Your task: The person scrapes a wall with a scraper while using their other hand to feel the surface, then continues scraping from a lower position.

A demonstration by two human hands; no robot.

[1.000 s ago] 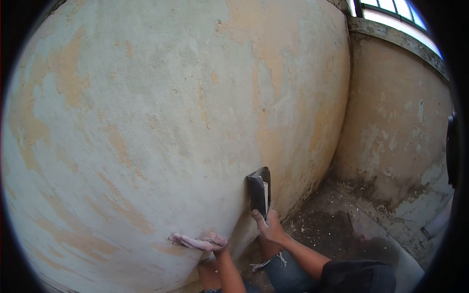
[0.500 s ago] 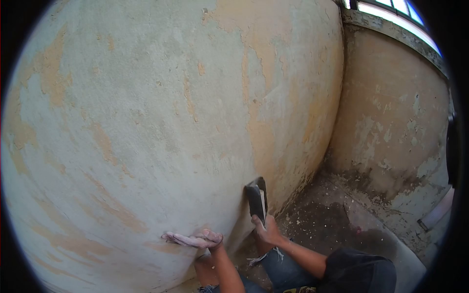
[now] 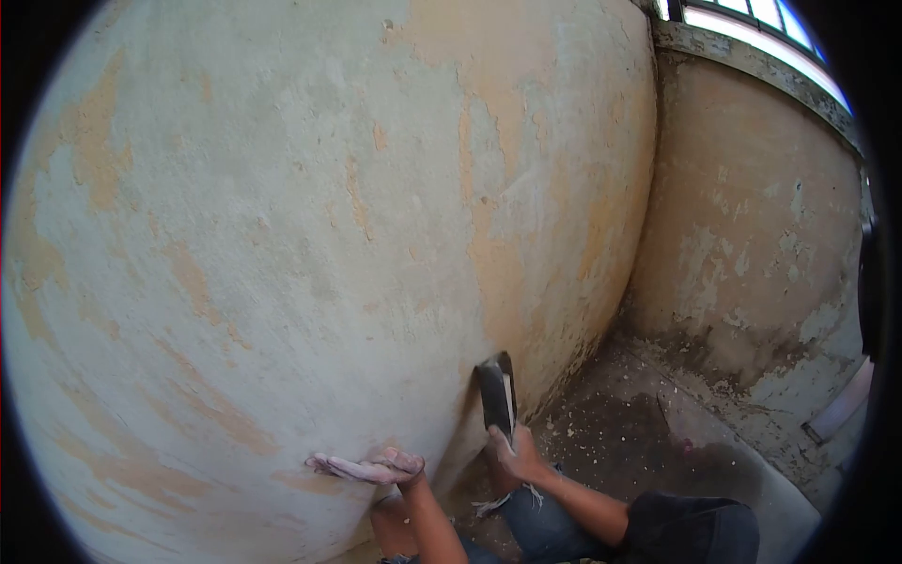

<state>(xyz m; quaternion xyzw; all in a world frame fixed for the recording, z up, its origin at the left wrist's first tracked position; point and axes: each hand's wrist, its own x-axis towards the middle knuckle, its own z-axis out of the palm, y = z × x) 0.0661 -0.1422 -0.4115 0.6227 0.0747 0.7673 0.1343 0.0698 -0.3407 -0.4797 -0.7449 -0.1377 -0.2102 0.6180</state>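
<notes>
My right hand is wrapped round the lower end of a dark sanding block with a pale strip along its side. The block stands nearly upright, its face against or very close to the peeling wall; the exact contact is hard to see. Lower on the same wall, to the left, my left hand is stretched out flat with nothing in it. Whitish dust coats its fingers and palm, and it rests at the wall surface.
Bent knees in frayed denim shorts are close below the hands. A second peeling wall meets the first at a corner on the right. Flakes litter the dark floor. A barred window is at the upper right.
My right hand and the sanding block have moved slightly down along the wall. My left hand stays almost where it was, and the view has shifted a little.
</notes>
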